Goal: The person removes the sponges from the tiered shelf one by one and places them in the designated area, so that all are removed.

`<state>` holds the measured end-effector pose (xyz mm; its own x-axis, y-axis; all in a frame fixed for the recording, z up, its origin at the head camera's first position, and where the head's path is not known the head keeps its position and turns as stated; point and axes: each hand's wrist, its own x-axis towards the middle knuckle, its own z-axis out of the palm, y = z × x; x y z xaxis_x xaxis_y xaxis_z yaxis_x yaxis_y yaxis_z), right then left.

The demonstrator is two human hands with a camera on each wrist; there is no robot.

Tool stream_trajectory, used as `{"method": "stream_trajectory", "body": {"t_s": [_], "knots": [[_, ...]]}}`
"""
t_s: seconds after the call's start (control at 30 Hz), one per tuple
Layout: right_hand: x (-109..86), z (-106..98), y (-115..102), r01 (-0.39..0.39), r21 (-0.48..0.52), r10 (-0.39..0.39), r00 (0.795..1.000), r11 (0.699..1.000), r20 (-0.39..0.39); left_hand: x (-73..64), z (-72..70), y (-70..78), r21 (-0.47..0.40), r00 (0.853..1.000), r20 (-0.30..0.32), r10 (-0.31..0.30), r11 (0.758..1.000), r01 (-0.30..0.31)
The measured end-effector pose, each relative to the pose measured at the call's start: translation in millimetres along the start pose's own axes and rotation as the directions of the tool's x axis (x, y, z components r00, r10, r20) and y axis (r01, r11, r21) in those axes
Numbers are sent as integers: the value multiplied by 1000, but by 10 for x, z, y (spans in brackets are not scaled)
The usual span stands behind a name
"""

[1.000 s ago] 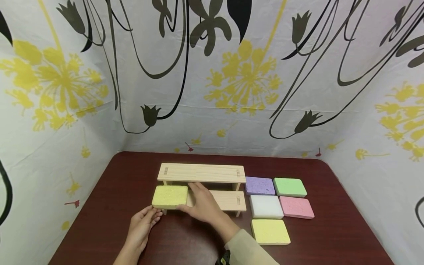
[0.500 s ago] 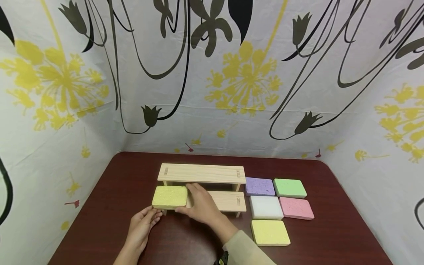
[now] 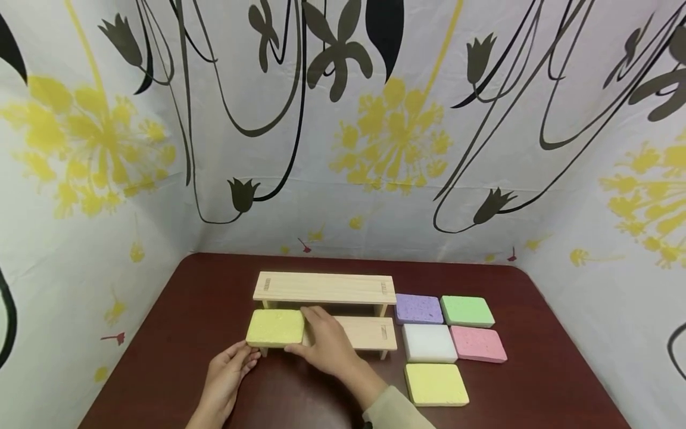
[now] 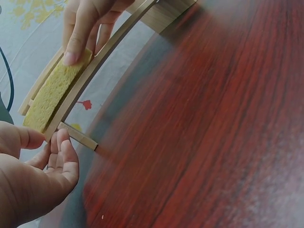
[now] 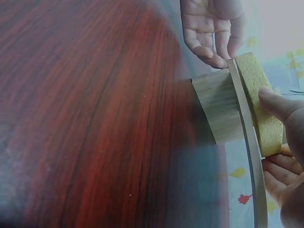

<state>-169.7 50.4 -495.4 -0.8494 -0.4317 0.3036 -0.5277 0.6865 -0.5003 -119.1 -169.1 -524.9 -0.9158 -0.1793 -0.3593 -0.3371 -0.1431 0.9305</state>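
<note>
A yellow sponge lies flat on the left end of the front, lower wooden shelf. My right hand grips the sponge from its right side, thumb on the front edge and fingers at the back edge. At the shelf's front left corner, my left hand pinches the board. In the left wrist view, the left thumb is right at the sponge's near corner, and the other fingers curl below the board. The sponge's right end is partly hidden by the right hand in the right wrist view.
Behind stands a taller wooden shelf. To the right lie a purple sponge, a green sponge, a white sponge, a pink sponge and another yellow sponge on the dark red table. Patterned cloth surrounds the table.
The whole head view has shifted slightly downward. Both hands keep their places at the yellow sponge and the shelf corner, with hardly any movement.
</note>
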Motion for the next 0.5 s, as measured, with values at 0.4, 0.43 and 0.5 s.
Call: {"method": "stream_trajectory", "body": {"t_s": [0.4,0.43,0.5], "knots": [[-127,-65,101,50,-8,-50,998,999,-30,-14,20,-21,-46,1000,11,23,999,-22],[-130,-82,105,49,-5,-49,998,999,-31,-13,19,-14,-52,1000,12,21,998,-20],[-147,-106,116,45,-1,-45,999,999,-30,-19,14,-7,-64,1000,12,16,998,-16]]}}
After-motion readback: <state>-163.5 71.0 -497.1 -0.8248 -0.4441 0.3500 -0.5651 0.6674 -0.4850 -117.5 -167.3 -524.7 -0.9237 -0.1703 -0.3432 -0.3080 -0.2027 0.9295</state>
